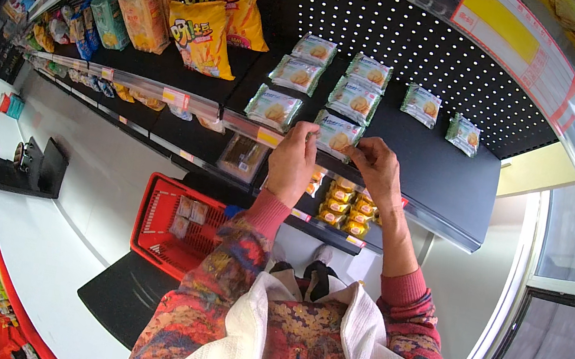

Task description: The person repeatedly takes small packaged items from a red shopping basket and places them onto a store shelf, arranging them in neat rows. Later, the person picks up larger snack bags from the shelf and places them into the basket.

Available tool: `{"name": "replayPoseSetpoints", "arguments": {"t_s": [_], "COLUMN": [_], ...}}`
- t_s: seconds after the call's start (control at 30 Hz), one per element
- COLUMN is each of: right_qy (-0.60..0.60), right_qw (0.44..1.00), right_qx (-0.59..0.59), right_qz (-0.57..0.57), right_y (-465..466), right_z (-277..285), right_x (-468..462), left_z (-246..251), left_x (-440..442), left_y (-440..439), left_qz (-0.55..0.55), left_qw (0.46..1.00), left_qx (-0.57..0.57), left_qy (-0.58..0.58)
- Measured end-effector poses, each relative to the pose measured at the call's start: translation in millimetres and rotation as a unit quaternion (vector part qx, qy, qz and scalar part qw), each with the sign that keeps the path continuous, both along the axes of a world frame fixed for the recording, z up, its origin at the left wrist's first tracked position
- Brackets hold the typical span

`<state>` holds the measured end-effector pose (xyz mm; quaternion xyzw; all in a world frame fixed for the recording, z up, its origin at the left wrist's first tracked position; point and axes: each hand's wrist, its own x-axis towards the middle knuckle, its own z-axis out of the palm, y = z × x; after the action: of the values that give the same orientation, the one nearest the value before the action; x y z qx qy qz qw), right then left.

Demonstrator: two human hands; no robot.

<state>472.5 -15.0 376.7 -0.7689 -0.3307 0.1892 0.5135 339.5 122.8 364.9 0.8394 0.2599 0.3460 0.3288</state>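
Observation:
My left hand (pixel 293 161) pinches the left edge of a green-and-white biscuit packet (pixel 335 133) at the shelf's front. On the same packet, the thumb and fingers of my right hand (pixel 379 169) grip the lower right edge. Behind it in the same column lie two matching packets, the nearer biscuit packet (pixel 355 100) and a farther one (pixel 369 72). A second column, to the left, has its front packet (pixel 274 107) close to the shelf edge. Farther right, two single packets lie apart: one packet (pixel 421 105) and another packet (pixel 464 134) near the shelf's end.
Yellow snack bags (pixel 201 37) stand left on the black shelf (pixel 435 174). Below, a lower shelf holds gold-wrapped items (pixel 337 206) and a clear-lidded package (pixel 243 157). A red shopping basket (pixel 144 213) with several small packets sits low at left. Windows (pixel 574 242) are at right.

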Motion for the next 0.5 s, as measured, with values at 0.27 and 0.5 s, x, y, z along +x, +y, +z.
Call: {"name": "replayPoseSetpoints", "arguments": {"t_s": [0.27,0.5], "right_qy": [0.005,-0.01], "right_qw": [1.0,1.0], "right_qx": [0.025,0.003], "right_qz": [-0.005,-0.016], "right_y": [-1.7,-6.5], "right_z": [-3.4,-7.6], "right_x": [1.4,3.2], "left_z": [2.1,6.1], "left_x": [-3.3,-14.5], "left_y": [1.0,0.4], "left_qz": [-0.023,-0.014], "left_qw": [1.0,0.998], "left_qx": [0.002,0.044], "left_qy": [-0.012,-0.03]}}
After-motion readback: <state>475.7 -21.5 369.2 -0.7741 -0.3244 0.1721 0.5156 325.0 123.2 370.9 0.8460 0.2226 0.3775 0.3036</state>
